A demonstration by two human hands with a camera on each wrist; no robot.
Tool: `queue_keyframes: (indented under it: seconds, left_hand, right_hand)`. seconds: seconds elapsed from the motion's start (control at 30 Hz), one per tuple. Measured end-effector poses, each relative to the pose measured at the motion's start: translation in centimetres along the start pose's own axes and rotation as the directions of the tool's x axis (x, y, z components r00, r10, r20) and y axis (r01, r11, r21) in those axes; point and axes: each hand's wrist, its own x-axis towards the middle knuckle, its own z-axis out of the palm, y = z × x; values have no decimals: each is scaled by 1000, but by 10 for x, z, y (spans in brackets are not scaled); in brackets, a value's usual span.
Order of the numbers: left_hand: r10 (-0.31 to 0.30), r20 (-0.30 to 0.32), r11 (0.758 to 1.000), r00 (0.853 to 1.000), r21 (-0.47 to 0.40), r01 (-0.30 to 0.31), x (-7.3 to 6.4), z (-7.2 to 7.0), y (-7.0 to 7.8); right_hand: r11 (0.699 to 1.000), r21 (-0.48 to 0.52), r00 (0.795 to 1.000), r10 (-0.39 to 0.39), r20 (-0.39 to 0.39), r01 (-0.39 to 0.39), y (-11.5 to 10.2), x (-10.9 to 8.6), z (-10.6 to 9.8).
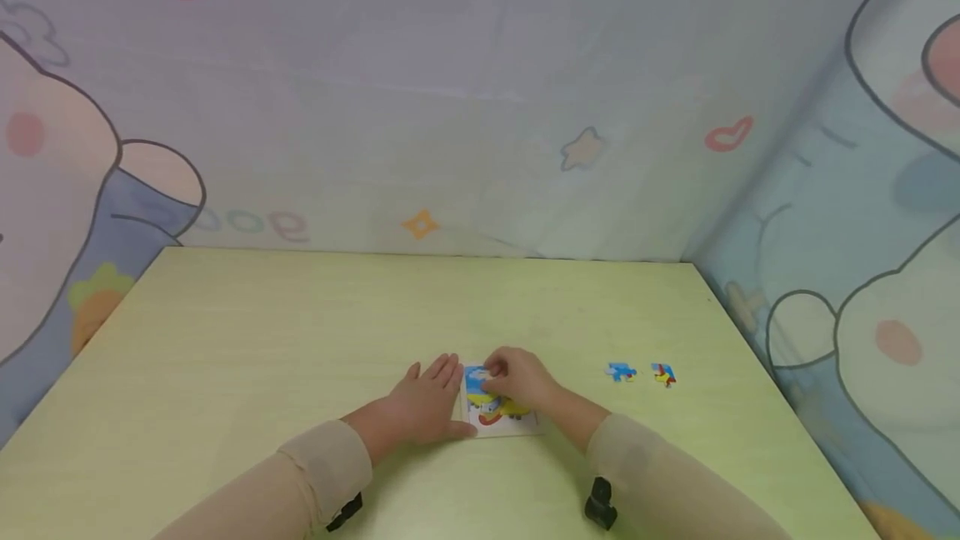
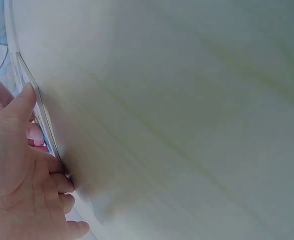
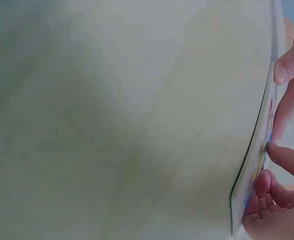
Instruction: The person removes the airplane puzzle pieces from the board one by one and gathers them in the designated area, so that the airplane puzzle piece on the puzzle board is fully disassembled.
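Observation:
A small jigsaw puzzle board (image 1: 504,425) with a pale frame and a blue, yellow and red picture lies on the table. Along its left edge rests my left hand (image 1: 429,402), fingers straight, with the thumb at the lower left corner. My right hand (image 1: 525,379) is over the board's upper right part, its thumb and curled fingers pinching a puzzle piece against the picture; that piece is mostly hidden. In the right wrist view the thumb (image 3: 286,157) touches the picture side of the board (image 3: 254,150). The left wrist view shows the other thumb (image 2: 24,102) against the board's edge.
Two loose puzzle pieces lie right of the board: a blue and white one (image 1: 621,372) and a blue, yellow and red one (image 1: 663,374). The pale yellow table (image 1: 262,315) ends at a printed cloth backdrop (image 1: 450,107) behind and at both sides.

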Motion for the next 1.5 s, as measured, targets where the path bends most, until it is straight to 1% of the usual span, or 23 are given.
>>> queue_keyframes:
  seconds: [0.1,0.2,0.3,0.5,0.6,0.77,0.9,1.07,1.13,1.23,1.37,1.5]
  left_hand:
    - [6,1,1000,1000,3,-6,1,1,-1]
    - [3,0,1000,1000,3,-3,1,2,-1]
    - [-2,-3,1000,1000,2,2,0,1,-1]
    - [8,-12,1000,1000,4,-8,0,0,0]
    - [18,-18,1000,1000,11,-17,2,0,1]
    - [18,-13,1000,1000,20,-18,5,0,2]
    - [12,-9,1000,1000,15,-12,5,0,2]
    - [-25,0,1000,1000,-4,25,2,1,-1]
    - [-30,0,1000,1000,-8,30,1,1,-3]
    - [-20,-4,1000,1000,-15,20,1,1,-4]
    - [-7,-3,1000,1000,-15,7,2,0,-3]
    - [-4,2,1000,1000,-12,4,3,1,-1]
  right_hand:
    - [999,-29,1000,20,-1,-20,-3,1,1]
    - [999,-29,1000,27,-3,-27,-5,2,1]
    - [1000,-2,1000,18,-4,-18,-7,3,1]
    - [997,71,999,-7,44,4,-3,9,-3]
    - [995,96,1000,-6,27,3,4,11,-7]
    - [985,172,999,36,-6,-34,11,11,-12]
    - [968,238,997,83,-6,-79,14,10,-17]
    - [956,283,997,80,16,-81,18,12,-22]
    - [949,304,996,85,20,-87,19,11,-24]
    - [940,322,994,113,14,-111,21,7,-28]
    - [955,272,992,125,-23,-114,29,3,-33]
    - [940,314,989,149,-24,-134,38,1,-36]
